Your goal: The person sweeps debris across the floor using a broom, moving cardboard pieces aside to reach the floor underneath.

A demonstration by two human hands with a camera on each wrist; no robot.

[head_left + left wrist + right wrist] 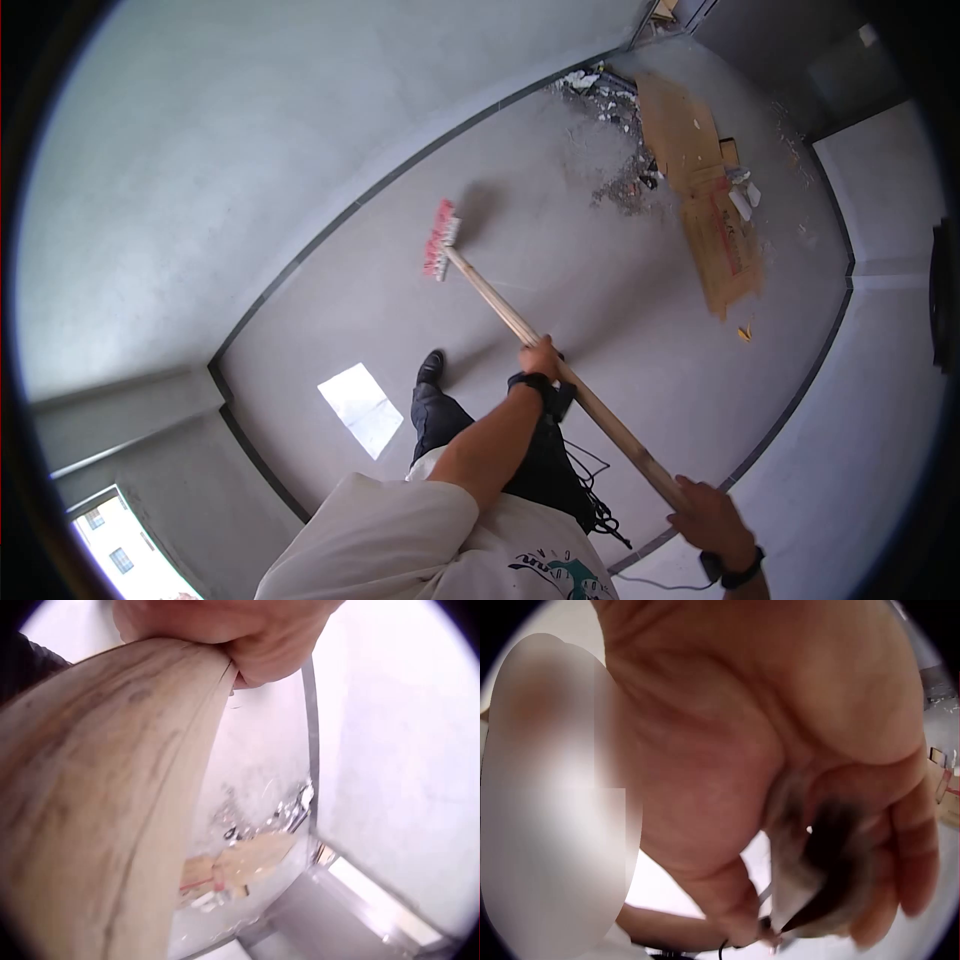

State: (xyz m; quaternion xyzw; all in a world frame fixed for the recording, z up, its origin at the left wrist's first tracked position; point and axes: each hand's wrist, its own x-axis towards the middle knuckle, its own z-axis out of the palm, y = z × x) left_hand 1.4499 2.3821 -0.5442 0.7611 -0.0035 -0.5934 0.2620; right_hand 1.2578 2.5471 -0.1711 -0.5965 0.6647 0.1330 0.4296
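A push broom with a red and white head [441, 240] and a long wooden handle [620, 436] slants across the head view. Partway down the handle my left hand [541, 358] grips it; the left wrist view shows that hand [247, 630] against the thick wooden shaft [112, 802]. My right hand [715, 520] holds the handle near its upper end. In the right wrist view, the fingers of my right hand [780, 742] curl round the blurred handle end [817, 877]. The broom head is over the floor, left of the debris; whether it touches the floor I cannot tell.
Flattened brown cardboard [715, 230] lies on the grey floor [350, 290], beside dark and white debris [630, 130]. A yellow scrap [745, 333] is near its lower end. Sunlight makes a bright patch [362, 410] left of my shoe [431, 367]. Black cables [605, 515] hang by my leg.
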